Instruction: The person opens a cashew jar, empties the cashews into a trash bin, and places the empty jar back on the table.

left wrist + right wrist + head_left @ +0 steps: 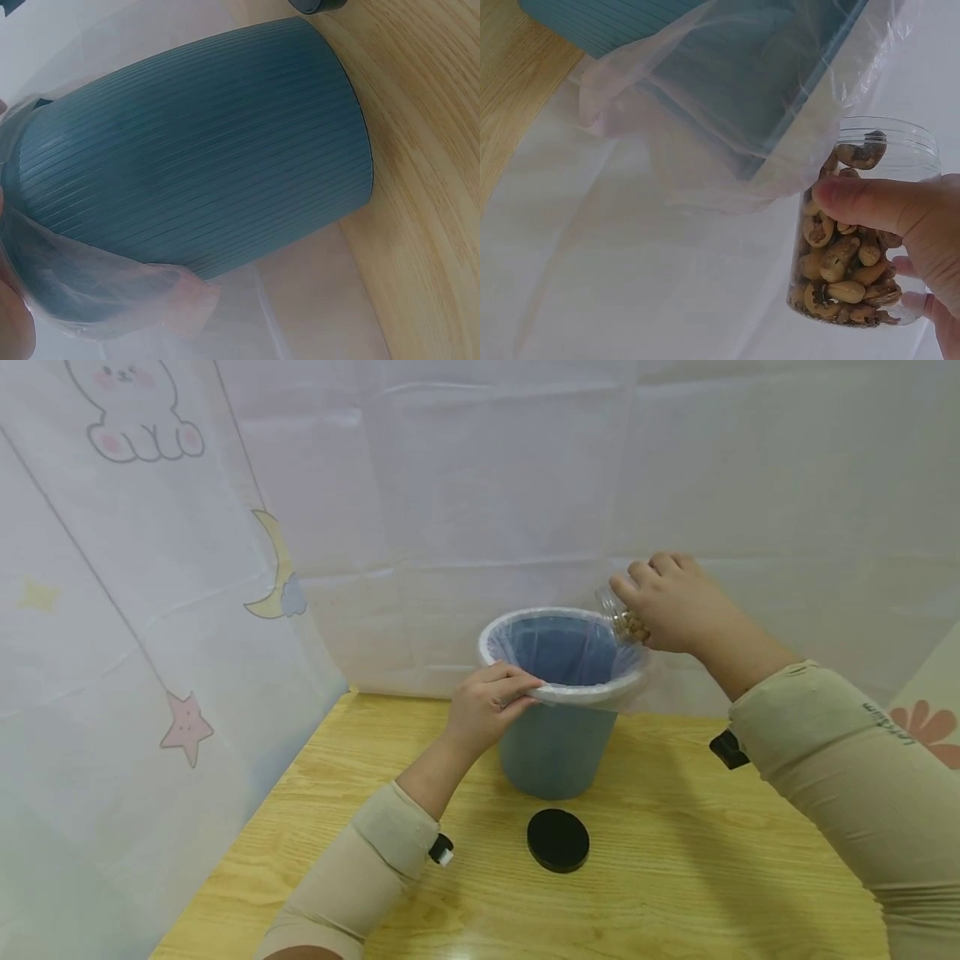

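A blue-grey ribbed trash bin stands upright on the table, lined with a thin translucent bag folded over its rim. My left hand grips the near-left rim, fingers over the top and thumb below; in the left wrist view only bits of fingers show at the edge. In my right hand is a clear jar, lidless and tilted, its mouth close by the bin's right rim. Brown cashew nuts, some with dark patches, fill much of the jar.
On the wood-grain table a round black lid lies in front of the bin. A pale printed sheet hangs behind the bin, with another along the left side. Dark wrist devices sit at both cuffs.
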### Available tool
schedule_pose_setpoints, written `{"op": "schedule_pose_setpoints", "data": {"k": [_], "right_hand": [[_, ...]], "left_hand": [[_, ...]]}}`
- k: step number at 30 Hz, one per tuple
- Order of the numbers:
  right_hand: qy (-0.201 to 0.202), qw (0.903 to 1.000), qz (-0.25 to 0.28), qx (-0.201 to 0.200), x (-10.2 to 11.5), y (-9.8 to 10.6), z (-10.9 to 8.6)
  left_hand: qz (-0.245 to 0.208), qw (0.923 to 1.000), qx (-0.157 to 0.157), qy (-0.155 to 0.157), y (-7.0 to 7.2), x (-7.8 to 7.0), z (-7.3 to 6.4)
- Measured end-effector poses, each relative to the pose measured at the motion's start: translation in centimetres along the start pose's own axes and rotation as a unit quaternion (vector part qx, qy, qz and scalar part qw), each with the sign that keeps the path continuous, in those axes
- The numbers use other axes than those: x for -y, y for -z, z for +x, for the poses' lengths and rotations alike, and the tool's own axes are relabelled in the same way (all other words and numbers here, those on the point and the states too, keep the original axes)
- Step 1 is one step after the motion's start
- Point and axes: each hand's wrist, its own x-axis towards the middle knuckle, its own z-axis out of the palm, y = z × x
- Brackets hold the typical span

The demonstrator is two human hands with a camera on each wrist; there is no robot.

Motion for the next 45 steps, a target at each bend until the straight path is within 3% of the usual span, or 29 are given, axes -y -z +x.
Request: {"op": "schedule_pose_setpoints", "data": {"k": [26, 37, 45], "right_hand": [[-0.02, 0.9993, 0.03, 0.012, -0.15, -0.1, -0.14], [-0.005, 0.9996, 0.021, -0.018, -0.22, 0.05, -0.16], [0.0, 0.9999, 0.015, -0.007, -0.18, -0.1, -0.25]], "left_hand": [[-0.003, 1.0, 0.007, 0.001, 0.0, 0.12, -0.1], [-0.002, 1.0, 0.0, -0.002, 0.13, -0.01, -0.06], [0.004, 1.0, 0.005, -0.003, 0.02, 0.02, -0.05]]}}
